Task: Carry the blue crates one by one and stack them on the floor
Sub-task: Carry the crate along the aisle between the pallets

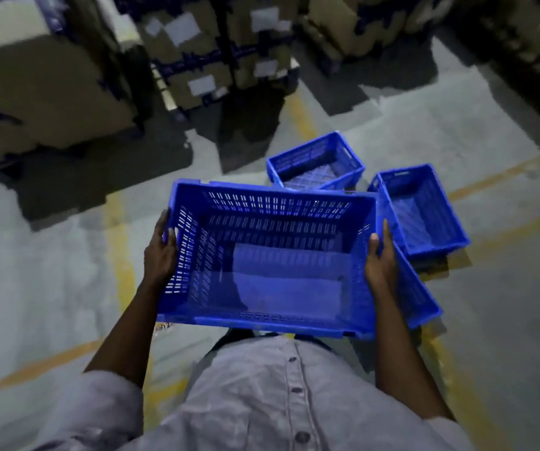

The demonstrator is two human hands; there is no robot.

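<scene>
I hold an empty blue slotted crate (272,255) level in front of my waist, above the floor. My left hand (160,252) grips its left rim, thumb over the edge. My right hand (381,258) grips its right rim the same way. On the floor beyond lie more blue crates: one (316,162) ahead, one (420,209) to the right, and a third (420,297) partly hidden under my right forearm and the carried crate.
Pallets of labelled cardboard boxes (197,56) line the far side, with a large box stack (41,92) at the left. Yellow lines (119,242) mark the grey concrete floor. Bare floor lies to the left of me.
</scene>
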